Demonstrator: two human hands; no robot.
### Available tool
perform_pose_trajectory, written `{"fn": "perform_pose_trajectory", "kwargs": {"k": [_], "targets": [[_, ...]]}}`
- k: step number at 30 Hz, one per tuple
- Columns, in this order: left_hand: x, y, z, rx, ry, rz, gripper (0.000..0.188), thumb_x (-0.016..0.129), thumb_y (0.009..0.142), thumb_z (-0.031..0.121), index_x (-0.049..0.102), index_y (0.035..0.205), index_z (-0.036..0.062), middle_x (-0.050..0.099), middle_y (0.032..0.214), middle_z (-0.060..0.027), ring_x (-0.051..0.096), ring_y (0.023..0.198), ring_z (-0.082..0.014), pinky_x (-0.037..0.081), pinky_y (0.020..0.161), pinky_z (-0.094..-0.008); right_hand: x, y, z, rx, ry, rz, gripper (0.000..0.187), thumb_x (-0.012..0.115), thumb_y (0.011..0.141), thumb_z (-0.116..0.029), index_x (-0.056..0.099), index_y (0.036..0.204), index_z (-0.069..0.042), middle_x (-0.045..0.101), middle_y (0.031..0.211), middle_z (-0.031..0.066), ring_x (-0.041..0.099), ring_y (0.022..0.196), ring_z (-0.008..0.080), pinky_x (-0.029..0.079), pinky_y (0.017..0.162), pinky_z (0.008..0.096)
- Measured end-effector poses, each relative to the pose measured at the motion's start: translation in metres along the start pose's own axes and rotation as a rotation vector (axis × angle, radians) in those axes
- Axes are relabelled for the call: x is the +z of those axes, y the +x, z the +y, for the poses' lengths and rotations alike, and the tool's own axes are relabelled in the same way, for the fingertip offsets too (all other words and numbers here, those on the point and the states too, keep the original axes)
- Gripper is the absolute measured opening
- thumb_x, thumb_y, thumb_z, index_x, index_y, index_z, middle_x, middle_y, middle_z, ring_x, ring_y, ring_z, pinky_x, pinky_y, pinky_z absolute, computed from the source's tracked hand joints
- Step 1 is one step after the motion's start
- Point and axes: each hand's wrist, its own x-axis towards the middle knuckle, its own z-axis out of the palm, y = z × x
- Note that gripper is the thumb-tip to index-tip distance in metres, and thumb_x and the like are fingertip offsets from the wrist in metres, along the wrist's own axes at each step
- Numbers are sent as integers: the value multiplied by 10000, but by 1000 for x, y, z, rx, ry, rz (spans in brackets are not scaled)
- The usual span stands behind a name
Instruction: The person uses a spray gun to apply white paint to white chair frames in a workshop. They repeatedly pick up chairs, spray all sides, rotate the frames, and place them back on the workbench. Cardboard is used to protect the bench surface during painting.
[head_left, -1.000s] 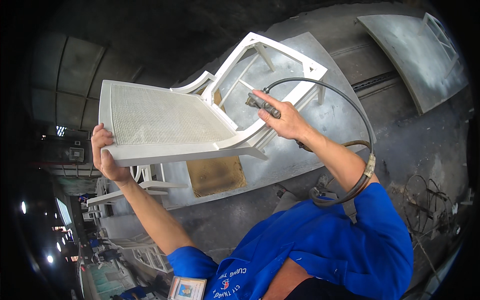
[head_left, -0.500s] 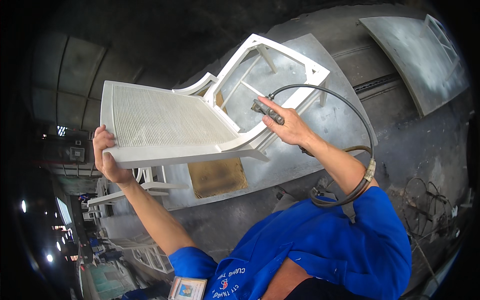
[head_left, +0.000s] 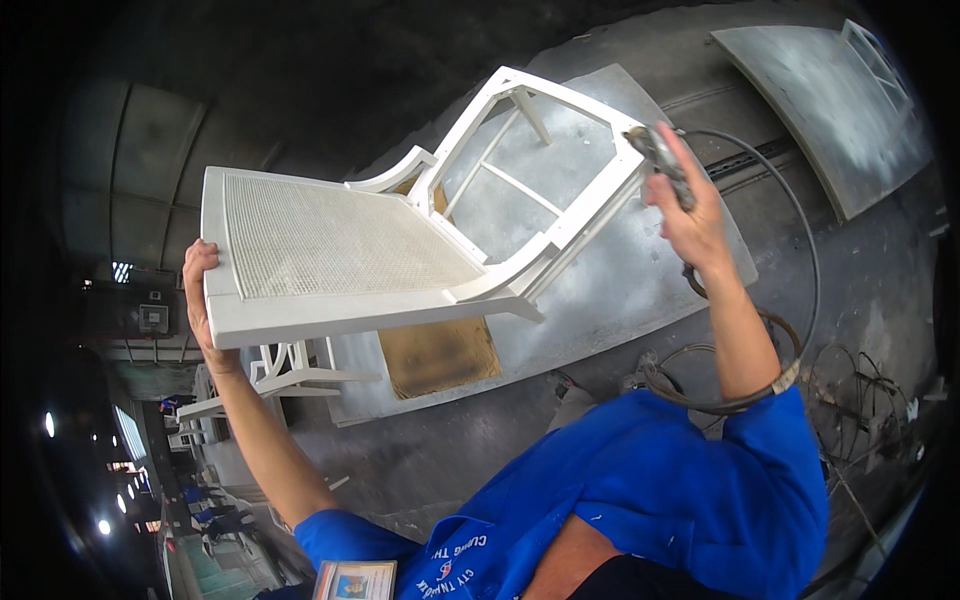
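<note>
A white chair frame with a woven mesh back panel and an open seat frame is tilted above a grey board. My left hand is closed around the top rail of its back. My right hand grips a metal spray gun, held just off the seat frame's right corner with the nozzle end toward it. From the gun a dark hose loops out and down past my right forearm.
Under the chair lies the grey board, with a brown stained sheet on it. Another grey panel stands at upper right. Tangled hoses lie on the floor at right. More white chair parts are at lower left.
My right hand has swung the spray gun rightward and up, from the inner seat edge to the far right corner. The hose moved along with it. The chair stays nearly in place.
</note>
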Motion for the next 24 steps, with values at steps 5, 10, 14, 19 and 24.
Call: {"fn": "perform_pose_trajectory", "kwargs": {"k": [5,10,14,19,24], "targets": [[57,-3,82,45,81,338,1042,325,835,943,546,1227,3,551,1253,-160,498,1299,-328,360,1148,-529,-73,-55,18,151,21,252,565,566,1082,-328,403,1607,-201,623,967,30,594,785,80,487,504,210],[145,55,226,-50,92,333,654,723,840,618,615,1083,21,576,1039,-107,584,974,-255,488,819,-421,-120,-101,32,185,22,543,554,541,1093,-325,399,1605,-169,618,953,23,610,786,82,501,512,207],[184,133,277,461,501,113,592,819,856,232,592,1371,47,677,1185,-157,690,1002,-327,551,833,-414,-129,-141,20,140,24,716,551,509,1108,-324,378,1608,-135,609,977,30,616,809,92,501,511,210],[115,162,266,305,198,-466,754,652,826,-50,483,1540,123,631,1406,-157,642,1238,-342,518,1038,-417,-116,-222,-16,87,12,851,642,521,1090,-422,345,1614,-97,604,1012,54,614,835,108,509,512,213],[88,157,233,579,70,-533,712,592,865,-1,451,1558,82,615,1414,-206,617,1253,-417,507,1034,-448,-40,-291,-66,36,-110,904,747,520,1061,-514,306,1623,-72,604,1054,73,610,859,129,514,526,214]]}}
